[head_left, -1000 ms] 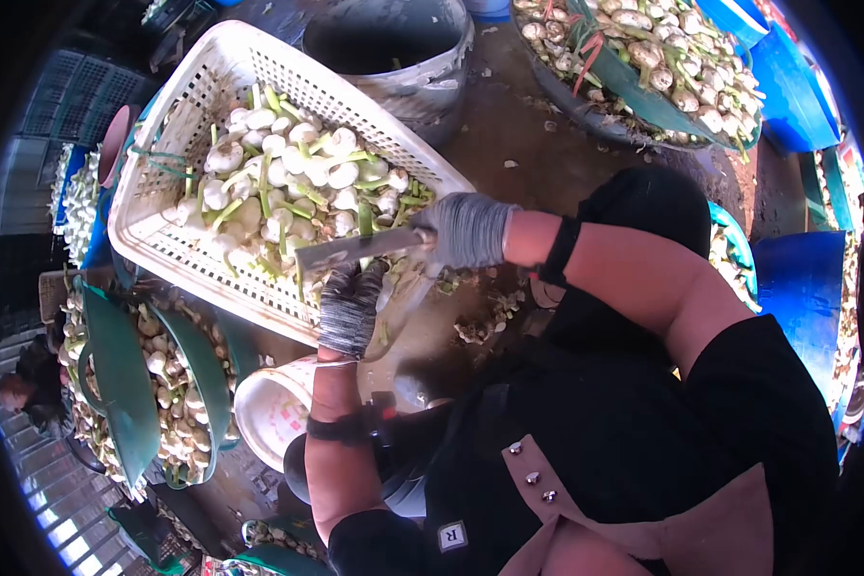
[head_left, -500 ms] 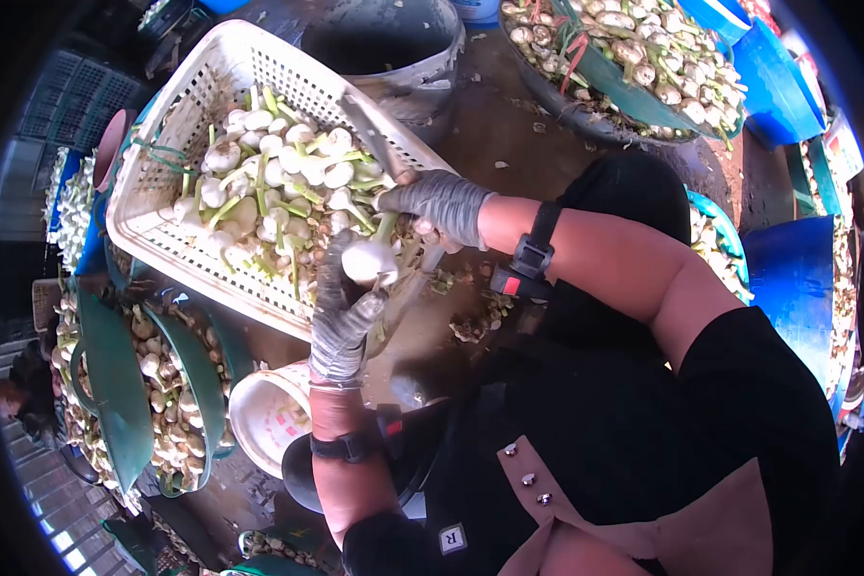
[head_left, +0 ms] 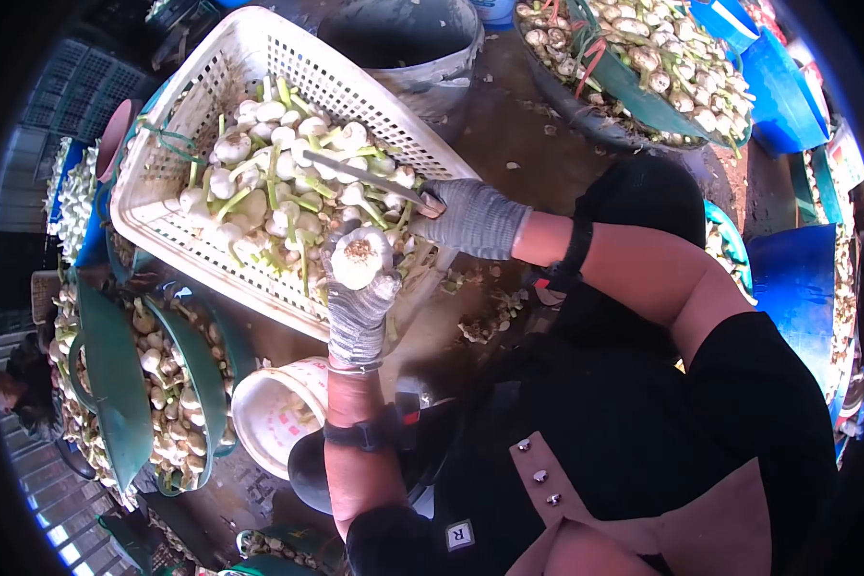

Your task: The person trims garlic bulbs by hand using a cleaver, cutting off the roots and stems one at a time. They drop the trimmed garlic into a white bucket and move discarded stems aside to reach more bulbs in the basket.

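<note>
A white garlic bulb (head_left: 361, 257) is gripped in my gloved left hand (head_left: 357, 322), its brown root end facing up toward me. My right hand (head_left: 466, 216), also in a grey glove, is closed round a knife (head_left: 365, 178). The blade points left over a pile of garlic, apart from the held bulb. Below both hands stands a white plastic basket (head_left: 374, 101) with garlic bulbs (head_left: 288, 168) and cut green stems in it. The handle of the knife is hidden in my right hand.
A white bucket (head_left: 250, 422) stands below my left wrist. Green tubs (head_left: 115, 384) of garlic are at the left. Behind the basket is a grey bucket (head_left: 442, 72); a heaped garlic tub (head_left: 586, 120) stands to its right. Blue barrels (head_left: 792, 278) line the right side.
My left hand has turned the bulb so that its root end shows. My right hand has drawn right, away from the bulb, and the knife blade now lies flatter, pointing left.
</note>
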The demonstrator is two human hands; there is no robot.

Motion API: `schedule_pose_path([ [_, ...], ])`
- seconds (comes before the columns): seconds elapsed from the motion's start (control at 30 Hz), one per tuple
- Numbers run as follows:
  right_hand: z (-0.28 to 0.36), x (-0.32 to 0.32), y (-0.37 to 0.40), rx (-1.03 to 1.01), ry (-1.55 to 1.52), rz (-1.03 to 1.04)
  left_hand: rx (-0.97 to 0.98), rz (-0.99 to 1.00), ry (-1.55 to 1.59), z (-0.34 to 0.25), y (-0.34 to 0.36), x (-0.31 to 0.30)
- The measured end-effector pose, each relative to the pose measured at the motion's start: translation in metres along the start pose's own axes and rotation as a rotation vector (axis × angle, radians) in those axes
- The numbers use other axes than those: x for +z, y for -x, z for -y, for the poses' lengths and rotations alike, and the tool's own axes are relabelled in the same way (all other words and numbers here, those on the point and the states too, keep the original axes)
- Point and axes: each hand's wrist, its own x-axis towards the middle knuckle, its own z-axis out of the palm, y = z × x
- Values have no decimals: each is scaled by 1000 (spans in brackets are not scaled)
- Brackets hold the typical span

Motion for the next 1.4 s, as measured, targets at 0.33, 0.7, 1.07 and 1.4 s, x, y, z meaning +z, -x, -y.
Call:
schedule_pose_path([
  [0.33,55,-29,36,-372,481,208,188,165,-839,50,43,-26],
  [0.7,17,-9,27,-264,597,146,115,65,-697,46,50,-19],
  [1.07,-13,-9,1,-44,285,-37,-107,-179,-362,-15,6,1],
  [1.4,42,-60,-29,206,-410,-302,-64,-238,12,-27,-4,21],
])
